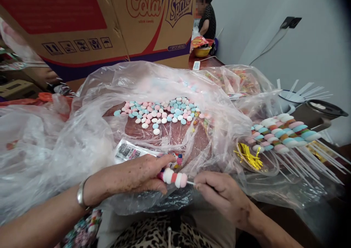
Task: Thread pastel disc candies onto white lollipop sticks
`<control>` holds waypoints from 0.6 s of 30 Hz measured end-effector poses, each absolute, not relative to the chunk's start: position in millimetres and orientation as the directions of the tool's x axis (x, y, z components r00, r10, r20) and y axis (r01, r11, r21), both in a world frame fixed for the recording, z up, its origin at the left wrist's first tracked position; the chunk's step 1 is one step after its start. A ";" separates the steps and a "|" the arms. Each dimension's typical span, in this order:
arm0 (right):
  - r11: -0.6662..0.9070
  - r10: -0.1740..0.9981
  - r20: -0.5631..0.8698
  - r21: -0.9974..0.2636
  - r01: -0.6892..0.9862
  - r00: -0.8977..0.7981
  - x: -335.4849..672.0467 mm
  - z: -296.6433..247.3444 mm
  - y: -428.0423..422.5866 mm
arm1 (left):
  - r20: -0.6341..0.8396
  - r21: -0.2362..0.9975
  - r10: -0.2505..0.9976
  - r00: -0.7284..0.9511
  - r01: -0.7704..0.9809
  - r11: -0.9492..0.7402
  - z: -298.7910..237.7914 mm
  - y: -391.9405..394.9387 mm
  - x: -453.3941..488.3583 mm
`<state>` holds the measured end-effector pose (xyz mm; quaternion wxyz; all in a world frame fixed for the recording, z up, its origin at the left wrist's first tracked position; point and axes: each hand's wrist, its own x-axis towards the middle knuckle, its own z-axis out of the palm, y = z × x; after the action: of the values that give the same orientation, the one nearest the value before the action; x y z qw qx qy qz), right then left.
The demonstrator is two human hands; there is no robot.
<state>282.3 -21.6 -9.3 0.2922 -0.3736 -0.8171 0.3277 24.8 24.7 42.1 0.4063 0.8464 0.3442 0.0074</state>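
My right hand (219, 193) pinches the thin white stick (191, 183) of a marshmallow skewer (175, 177). Pink, white and orange-red pieces are threaded on it. My left hand (137, 173), with a metal bangle at the wrist, curves round the skewer's far end, thumb and forefinger on either side. A purple bit of printed plastic wrapper (161, 174) shows there between the fingers; the rest is hidden by the hand. Just beyond the left hand lie flat printed plastic wrappers (131, 151). Pink, blue and white marshmallow discs (164, 112) are spread farther back on clear plastic.
Finished skewers (285, 132) are piled at right, beside a bowl of gold twist ties (249, 156). Behind stand a dark jug (315, 112) and a container of white sticks (293, 94). A large carton (123, 28) blocks the back. Another person (208, 17) sits beyond.
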 end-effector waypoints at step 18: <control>0.846 0.534 0.564 -0.370 0.385 -0.630 282.1 -5.0 -9.6 | -0.373 0.594 0.619 0.691 0.691 -0.413 50.8 33.5 21.5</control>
<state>282.1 -9.6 -5.0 0.3454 -0.2561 -0.8964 0.1079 21.5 33.5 50.8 0.3758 0.8392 0.3902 -0.0474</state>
